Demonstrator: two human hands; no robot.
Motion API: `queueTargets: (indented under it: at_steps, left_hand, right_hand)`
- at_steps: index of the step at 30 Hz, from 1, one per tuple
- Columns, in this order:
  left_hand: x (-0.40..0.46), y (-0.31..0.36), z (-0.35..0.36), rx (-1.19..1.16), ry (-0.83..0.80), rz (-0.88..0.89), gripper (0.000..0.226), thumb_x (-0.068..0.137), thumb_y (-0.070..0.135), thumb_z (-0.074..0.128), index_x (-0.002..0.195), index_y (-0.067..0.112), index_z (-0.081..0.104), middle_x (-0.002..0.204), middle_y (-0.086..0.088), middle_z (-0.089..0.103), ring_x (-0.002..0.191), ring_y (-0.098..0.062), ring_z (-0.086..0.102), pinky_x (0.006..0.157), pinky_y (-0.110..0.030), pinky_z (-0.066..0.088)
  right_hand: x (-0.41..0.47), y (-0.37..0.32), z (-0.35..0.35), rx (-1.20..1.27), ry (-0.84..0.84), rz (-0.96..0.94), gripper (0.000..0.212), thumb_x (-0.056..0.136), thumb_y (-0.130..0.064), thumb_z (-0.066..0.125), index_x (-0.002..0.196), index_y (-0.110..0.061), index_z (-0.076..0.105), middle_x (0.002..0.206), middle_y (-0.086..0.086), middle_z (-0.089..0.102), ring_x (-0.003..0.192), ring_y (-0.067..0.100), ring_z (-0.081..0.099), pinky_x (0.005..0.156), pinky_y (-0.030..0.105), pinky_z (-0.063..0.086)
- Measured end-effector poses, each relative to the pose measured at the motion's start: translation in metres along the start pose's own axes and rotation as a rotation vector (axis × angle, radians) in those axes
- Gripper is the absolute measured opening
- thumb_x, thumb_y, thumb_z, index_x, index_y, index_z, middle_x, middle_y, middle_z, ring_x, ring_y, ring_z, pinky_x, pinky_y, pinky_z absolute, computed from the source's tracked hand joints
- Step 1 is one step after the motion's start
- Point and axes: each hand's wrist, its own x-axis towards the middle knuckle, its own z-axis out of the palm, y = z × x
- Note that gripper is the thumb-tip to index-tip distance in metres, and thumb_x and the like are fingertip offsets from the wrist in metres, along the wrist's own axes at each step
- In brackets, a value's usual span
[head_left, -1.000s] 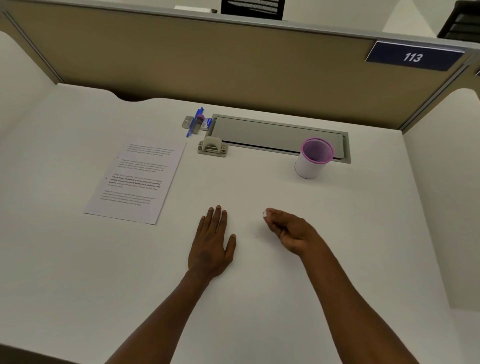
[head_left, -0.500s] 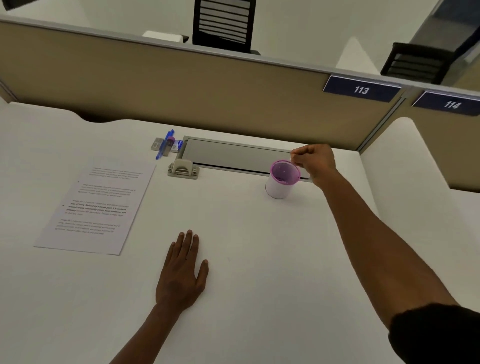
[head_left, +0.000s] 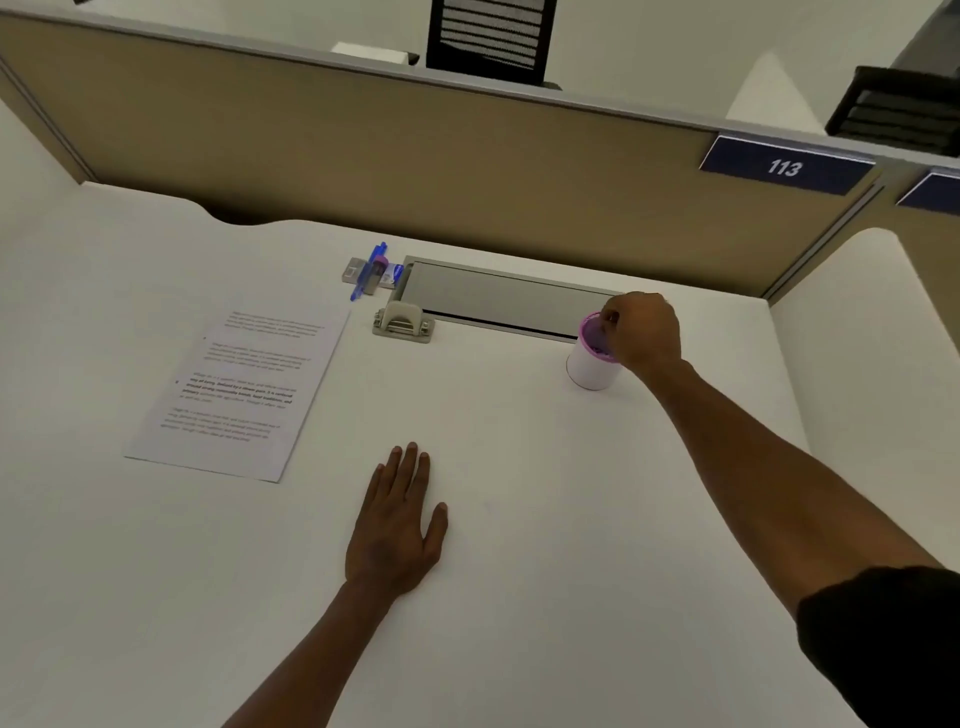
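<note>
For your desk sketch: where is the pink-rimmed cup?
Head view, right side of the desk: the cup stands under the right hand, by the grey hatch.

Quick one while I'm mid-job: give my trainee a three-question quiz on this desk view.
1. True or false: the left hand lies flat on the desk, with nothing in its grip.
2. The right hand is above which thing? A. the printed sheet B. the purple-rimmed cup C. the blue pen
3. Fill in: the blue partition sign reads ___.

Key: 1 true; 2 B; 3 113.
</note>
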Motion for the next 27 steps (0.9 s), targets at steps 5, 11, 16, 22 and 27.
queueTargets:
  at_steps: [5,11,16,22,27]
  left_hand:
    - [0.0,0.001,0.0,-0.007,0.003,0.006,0.069,0.097,0.047,0.036,0.156,0.016,0.017,0.166,-0.001,0.009,0.153,-0.014,0.0,0.124,-0.037,0.011]
    - [-0.001,0.0,0.002,-0.006,0.015,0.005,0.069,0.097,0.047,0.036,0.156,0.016,0.018,0.166,-0.001,0.009,0.153,-0.014,0.0,0.124,-0.037,0.012]
    - [0.0,0.0,0.002,0.004,0.002,0.002,0.07,0.097,0.048,0.034,0.157,0.016,0.015,0.166,-0.001,0.008,0.153,-0.014,-0.002,0.125,-0.037,0.011]
    - [0.0,0.0,0.003,0.009,-0.024,-0.008,0.071,0.097,0.05,0.03,0.157,0.018,0.009,0.166,0.0,0.003,0.153,-0.012,-0.005,0.125,-0.037,0.009]
    - [0.0,0.0,0.004,0.013,-0.018,-0.004,0.071,0.097,0.05,0.03,0.157,0.017,0.01,0.166,-0.001,0.005,0.153,-0.013,-0.004,0.125,-0.038,0.01]
  right_hand:
    - [-0.008,-0.002,-0.001,0.072,0.047,-0.036,0.019,0.084,-0.016,0.064,0.097,-0.009,0.077,0.099,0.012,0.074,0.094,0.031,0.067,0.082,0.036,0.052]
    - [-0.095,-0.039,0.02,0.51,0.181,-0.008,0.016,0.079,-0.005,0.064,0.083,-0.013,0.077,0.081,0.007,0.076,0.072,0.024,0.07,0.073,0.037,0.057]
    - [-0.209,-0.071,0.092,0.444,-0.133,-0.107,0.034,0.09,-0.009,0.06,0.123,-0.009,0.066,0.129,0.009,0.064,0.121,0.026,0.06,0.106,0.037,0.045]
    - [-0.282,-0.105,0.128,0.312,-0.245,-0.228,0.053,0.105,-0.029,0.021,0.152,-0.014,0.003,0.16,-0.002,0.0,0.151,0.014,-0.003,0.122,0.028,-0.005]
    - [-0.239,-0.1,0.121,0.318,-0.198,-0.137,0.055,0.105,-0.03,0.025,0.154,-0.008,0.013,0.163,0.004,0.01,0.15,0.012,-0.002,0.122,0.027,-0.003]
